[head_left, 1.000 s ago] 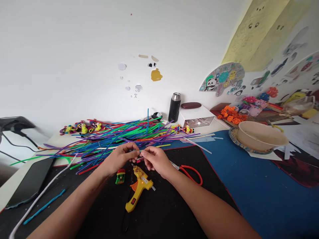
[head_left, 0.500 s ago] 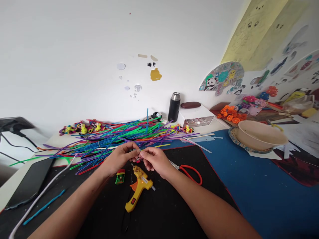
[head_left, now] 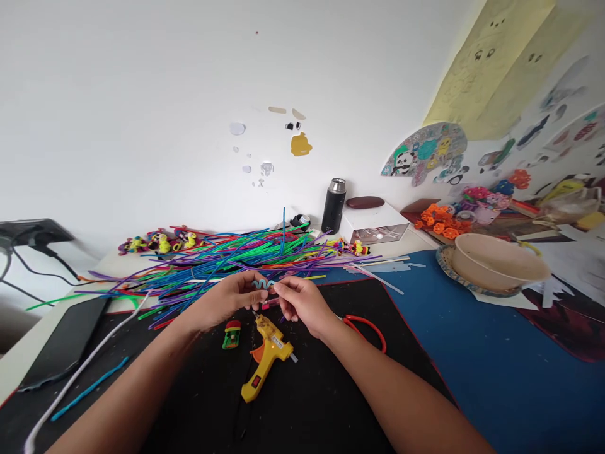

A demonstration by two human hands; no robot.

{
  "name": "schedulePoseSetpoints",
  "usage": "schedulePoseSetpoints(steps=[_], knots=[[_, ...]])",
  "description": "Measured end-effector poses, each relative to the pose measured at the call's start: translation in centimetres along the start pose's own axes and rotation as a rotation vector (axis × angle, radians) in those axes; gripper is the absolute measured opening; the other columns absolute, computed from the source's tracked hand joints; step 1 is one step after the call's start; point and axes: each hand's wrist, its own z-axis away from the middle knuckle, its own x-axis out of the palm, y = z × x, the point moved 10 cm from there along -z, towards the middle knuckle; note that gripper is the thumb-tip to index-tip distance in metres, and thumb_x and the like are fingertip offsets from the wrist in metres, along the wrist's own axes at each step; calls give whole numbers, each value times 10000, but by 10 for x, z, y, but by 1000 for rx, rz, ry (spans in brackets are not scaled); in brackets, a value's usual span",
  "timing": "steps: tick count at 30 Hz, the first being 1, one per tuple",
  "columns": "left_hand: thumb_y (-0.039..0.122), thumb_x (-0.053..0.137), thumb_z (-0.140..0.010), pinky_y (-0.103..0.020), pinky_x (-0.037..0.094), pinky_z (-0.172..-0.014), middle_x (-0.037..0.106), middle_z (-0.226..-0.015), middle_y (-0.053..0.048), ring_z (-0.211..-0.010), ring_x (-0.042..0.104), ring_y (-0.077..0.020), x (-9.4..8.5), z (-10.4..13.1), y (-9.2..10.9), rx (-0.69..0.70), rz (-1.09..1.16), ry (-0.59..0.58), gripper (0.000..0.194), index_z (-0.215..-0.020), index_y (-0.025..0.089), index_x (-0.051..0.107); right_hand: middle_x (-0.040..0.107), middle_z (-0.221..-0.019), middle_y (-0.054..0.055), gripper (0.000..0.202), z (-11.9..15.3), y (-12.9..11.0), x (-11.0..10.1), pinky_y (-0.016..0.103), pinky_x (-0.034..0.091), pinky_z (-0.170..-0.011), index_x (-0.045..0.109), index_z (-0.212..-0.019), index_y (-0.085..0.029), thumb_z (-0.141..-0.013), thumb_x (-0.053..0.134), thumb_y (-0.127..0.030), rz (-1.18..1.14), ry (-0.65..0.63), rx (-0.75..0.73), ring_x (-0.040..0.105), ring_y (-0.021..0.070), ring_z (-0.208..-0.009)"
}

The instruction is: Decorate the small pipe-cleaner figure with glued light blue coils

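Observation:
A light-blue wavy pipe cleaner (head_left: 263,284) stretches between my two hands above the black mat. My left hand (head_left: 239,293) pinches its left end, and my right hand (head_left: 305,301) pinches the right end between thumb and finger. Just below them lies a yellow hot glue gun (head_left: 268,359), its nozzle pointing toward my fingers and a clear stick poking from its back. A small green, red and yellow piece (head_left: 231,335) rests left of the glue gun. Red-handled scissors (head_left: 368,331) lie partly hidden behind my right wrist. Something small and pink-red (head_left: 270,305) shows under my hands.
Many coloured pipe cleaners (head_left: 227,255) are heaped behind my hands. A phone (head_left: 66,343), a white cable (head_left: 89,366) and a blue twisted pipe cleaner (head_left: 89,388) lie at left. A black thermos (head_left: 334,207), white box (head_left: 375,221) and beige bowl (head_left: 501,265) stand at the back and right.
My hands have moved slightly apart, and the wavy light-blue pipe cleaner now shows between them. The whole view has shifted a little, with the glue gun staying on the mat.

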Motion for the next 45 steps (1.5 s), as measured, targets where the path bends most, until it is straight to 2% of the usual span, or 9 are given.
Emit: schedulePoseSetpoints(steps=[10,21,34,45], knots=[[603,822,-793,-318,509,-700,685,-783,-7,-726,617,-197,-9,-2,3,19,-44,100,429,-894,202,708,564,-557,-66,469,0,3,4,228,250,-381,699,-887,-183,-789,787,-634,15,-26,1,487,87,-403],[613,806,-778,-323,507,-679,683,-751,-16,-707,623,-208,-4,-1,7,27,-94,127,425,-840,204,710,574,-578,-63,468,1,2,5,226,249,-375,654,-843,-199,-789,800,-641,10,-31,3,493,86,-409],[559,875,-707,-311,479,-661,646,-690,14,-658,579,-178,-9,-1,7,22,37,215,414,-803,204,685,571,-592,-57,449,2,3,6,225,250,-384,706,-892,-183,-829,761,-625,20,-40,-2,493,84,-412],[552,886,-702,-305,483,-654,669,-695,4,-657,580,-174,-6,-2,3,20,120,215,411,-787,202,687,567,-558,-56,435,2,12,12,236,242,-398,672,-855,-197,-839,770,-620,30,-65,29,466,88,-411]])
